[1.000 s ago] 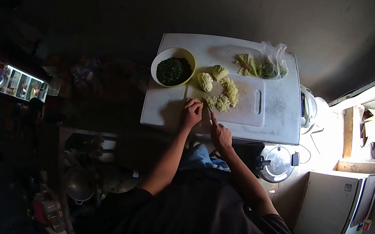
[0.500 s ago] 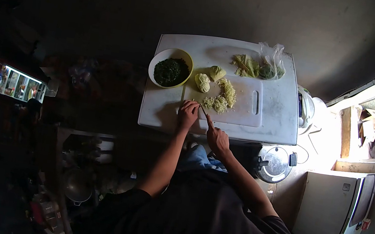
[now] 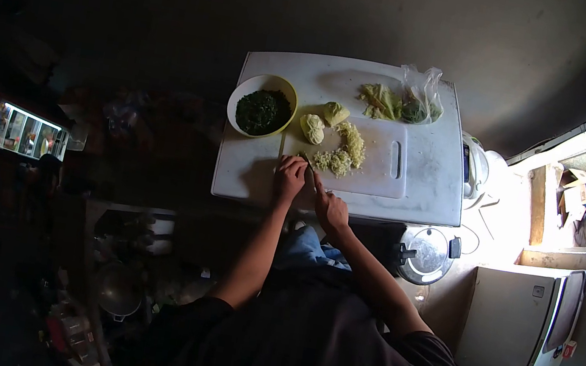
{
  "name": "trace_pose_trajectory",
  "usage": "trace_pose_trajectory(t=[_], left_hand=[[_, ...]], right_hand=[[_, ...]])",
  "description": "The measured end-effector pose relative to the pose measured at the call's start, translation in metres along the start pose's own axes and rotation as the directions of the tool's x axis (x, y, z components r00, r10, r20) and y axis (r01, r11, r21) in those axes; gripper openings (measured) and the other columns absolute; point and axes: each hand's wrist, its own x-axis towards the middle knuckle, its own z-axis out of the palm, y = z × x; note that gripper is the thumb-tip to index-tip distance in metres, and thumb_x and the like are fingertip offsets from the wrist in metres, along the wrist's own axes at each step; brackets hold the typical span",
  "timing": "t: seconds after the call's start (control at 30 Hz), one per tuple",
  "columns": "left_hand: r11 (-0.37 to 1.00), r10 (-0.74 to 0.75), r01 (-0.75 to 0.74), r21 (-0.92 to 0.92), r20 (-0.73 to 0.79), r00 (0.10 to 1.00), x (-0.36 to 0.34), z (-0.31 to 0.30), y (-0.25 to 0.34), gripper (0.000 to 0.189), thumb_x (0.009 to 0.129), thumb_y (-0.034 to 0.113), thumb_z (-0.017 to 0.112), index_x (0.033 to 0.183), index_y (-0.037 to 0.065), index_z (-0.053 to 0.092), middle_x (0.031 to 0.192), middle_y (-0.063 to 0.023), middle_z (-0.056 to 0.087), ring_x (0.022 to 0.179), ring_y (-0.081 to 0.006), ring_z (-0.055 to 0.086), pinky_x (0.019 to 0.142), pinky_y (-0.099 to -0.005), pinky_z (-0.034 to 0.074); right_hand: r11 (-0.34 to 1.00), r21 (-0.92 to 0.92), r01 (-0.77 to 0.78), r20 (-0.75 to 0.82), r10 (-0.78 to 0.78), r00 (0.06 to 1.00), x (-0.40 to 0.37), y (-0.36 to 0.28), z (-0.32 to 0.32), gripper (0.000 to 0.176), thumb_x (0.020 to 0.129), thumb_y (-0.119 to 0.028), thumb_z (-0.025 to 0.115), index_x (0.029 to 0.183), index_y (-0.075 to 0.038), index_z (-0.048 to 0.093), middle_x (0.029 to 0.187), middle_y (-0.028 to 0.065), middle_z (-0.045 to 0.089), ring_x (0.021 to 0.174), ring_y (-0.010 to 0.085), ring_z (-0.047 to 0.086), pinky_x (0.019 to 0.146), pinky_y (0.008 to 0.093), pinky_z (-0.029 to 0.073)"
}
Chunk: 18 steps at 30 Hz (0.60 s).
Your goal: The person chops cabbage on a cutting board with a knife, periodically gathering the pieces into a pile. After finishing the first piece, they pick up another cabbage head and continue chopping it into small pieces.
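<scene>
Your left hand (image 3: 291, 176) curled on cutting board (image 3: 378, 175), grasp unclear; right hand (image 3: 332, 211) clenched on knife (image 3: 309, 173) beside chopped cabbage (image 3: 341, 157). Fridge sticker (image 3: 571, 350), lower right: unreadable.

The knife (image 3: 310, 173) has a thin blade and is gripped in the right hand (image 3: 331, 210). It slants away and to the left, with the tip down on the near left part of the white cutting board (image 3: 378, 175). The left hand (image 3: 291, 175) rests curled just left of the blade, hiding whatever lies under it. Just beyond the tip, finely chopped cabbage (image 3: 342, 154) lies in a pale yellow-green curved heap. Two uncut cabbage chunks (image 3: 312, 128) sit at the board's far left corner.
</scene>
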Motion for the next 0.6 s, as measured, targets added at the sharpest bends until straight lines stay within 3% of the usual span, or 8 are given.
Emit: trace_pose_trajectory(t=[0.07, 0.17, 0.6], left_hand=[[1.0, -0.013, 0.013, 0.026, 0.011, 1.0, 0.002, -0.005, 0.008, 0.003, 0.084, 0.0, 0.069, 0.083, 0.002, 0.067, 0.09, -0.0094, 0.069, 0.089, -0.0325, 0.064, 0.078, -0.0424, 0.053], [1.0, -0.014, 0.015, -0.008, 0.031, 0.999, -0.001, -0.002, 0.001, 0.002, 0.085, 0.0, 0.069, 0.084, 0.002, 0.067, 0.092, -0.0096, 0.069, 0.09, -0.0329, 0.064, 0.078, -0.0425, 0.053], [0.999, 0.024, -0.022, -0.04, 0.045, 0.999, 0.0, -0.005, 0.001, 0.007, 0.082, 0.0, 0.07, 0.089, 0.002, 0.069, 0.093, -0.011, 0.07, 0.091, -0.0334, 0.066, 0.08, -0.0419, 0.054]], right_hand=[[1.0, -0.001, 0.004, -0.017, -0.004, 1.0, -0.005, 0.019, 0.021, 0.072, 0.096, -0.011, 0.047, 0.161, -0.027, 0.02, 0.088, 0.0238, 0.07, 0.075, 0.0444, 0.069, 0.069, 0.0563, 0.054], [0.999, -0.001, -0.038, 0.068, 0.038, 0.997, -0.02, -0.018, -0.043, 0.072, 0.096, -0.012, 0.047, 0.161, -0.028, 0.02, 0.089, 0.0242, 0.07, 0.075, 0.0444, 0.069, 0.069, 0.0568, 0.054], [0.995, -0.007, -0.098, 0.051, 0.098, 0.994, -0.011, -0.016, -0.045, 0.073, 0.095, -0.015, 0.05, 0.16, -0.029, 0.021, 0.084, 0.0245, 0.07, 0.072, 0.0457, 0.069, 0.067, 0.0587, 0.053]])
